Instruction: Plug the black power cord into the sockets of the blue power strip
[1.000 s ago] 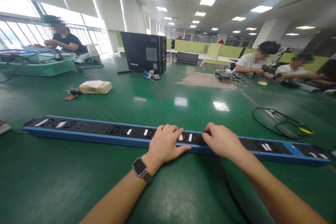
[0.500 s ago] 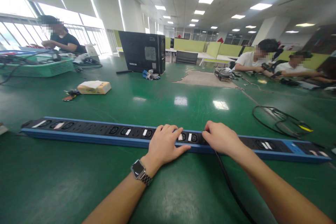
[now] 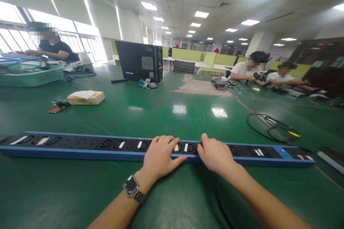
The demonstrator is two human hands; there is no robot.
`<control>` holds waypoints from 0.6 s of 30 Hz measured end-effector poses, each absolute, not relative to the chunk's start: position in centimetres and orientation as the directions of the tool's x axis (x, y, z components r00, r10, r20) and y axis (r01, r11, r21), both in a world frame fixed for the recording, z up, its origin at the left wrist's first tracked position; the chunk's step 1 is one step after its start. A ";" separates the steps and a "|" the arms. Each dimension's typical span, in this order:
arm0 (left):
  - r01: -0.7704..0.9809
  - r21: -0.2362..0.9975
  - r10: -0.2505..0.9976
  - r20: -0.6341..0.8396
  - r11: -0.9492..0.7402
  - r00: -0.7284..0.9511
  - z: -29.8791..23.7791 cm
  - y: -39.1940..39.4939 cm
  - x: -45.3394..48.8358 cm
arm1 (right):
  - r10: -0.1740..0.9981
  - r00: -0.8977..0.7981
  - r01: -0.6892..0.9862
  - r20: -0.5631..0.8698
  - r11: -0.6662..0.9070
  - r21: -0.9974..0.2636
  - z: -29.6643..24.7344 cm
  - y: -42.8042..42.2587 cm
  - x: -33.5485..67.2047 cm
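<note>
Touching one power strip [image 3: 80, 146], two hands [image 3: 158, 154] [image 3: 215, 155], one cable [image 3: 217, 198]

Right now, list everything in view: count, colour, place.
table: one, green, underneath everything.
power strip: one, blue and black, across the near table.
black cable: one, from the strip toward the camera.
coiled cable: one, black, right.
tissue box: one, yellowish, left.
computer tower: one, black, far centre.
basket: one, green, far left.
seated people: three, one far left, two far right.
wristwatch: one, silver, left wrist.
left hand: one, flat on the power strip.
right hand: one, on the strip at the cable.
</note>
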State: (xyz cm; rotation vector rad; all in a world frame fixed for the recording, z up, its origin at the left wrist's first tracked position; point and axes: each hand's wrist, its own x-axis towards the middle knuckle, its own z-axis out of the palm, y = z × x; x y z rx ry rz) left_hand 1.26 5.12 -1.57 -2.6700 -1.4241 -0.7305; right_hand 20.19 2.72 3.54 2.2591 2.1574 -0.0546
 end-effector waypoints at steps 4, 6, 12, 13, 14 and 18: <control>0.788 0.198 0.777 0.420 -0.583 0.470 -1.6 4.9 1.2 | 0.999 0.040 0.999 -0.024 -0.039 0.024 3.5 2.7 20.1; 0.781 0.207 0.773 0.426 -0.589 0.470 -1.6 4.9 1.2 | 0.999 0.040 0.999 -0.024 -0.040 0.024 3.5 2.7 20.1; 0.772 0.224 0.767 0.443 -0.595 0.463 -1.6 5.0 1.1 | 0.998 0.056 0.988 -0.033 -0.060 -0.140 3.6 2.6 20.8; 0.771 0.224 0.766 0.446 -0.596 0.462 -1.6 5.1 1.1 | 0.998 0.052 0.984 -0.021 -0.055 -0.170 3.8 2.5 21.0; 0.771 0.225 0.765 0.450 -0.596 0.460 -1.6 5.1 1.1 | 0.999 0.049 0.979 -0.001 -0.048 -0.198 4.1 2.4 21.2; 0.770 0.229 0.768 0.444 -0.595 0.462 -1.5 5.0 1.1 | 0.989 0.085 0.946 0.120 -0.042 -0.321 5.7 2.2 23.3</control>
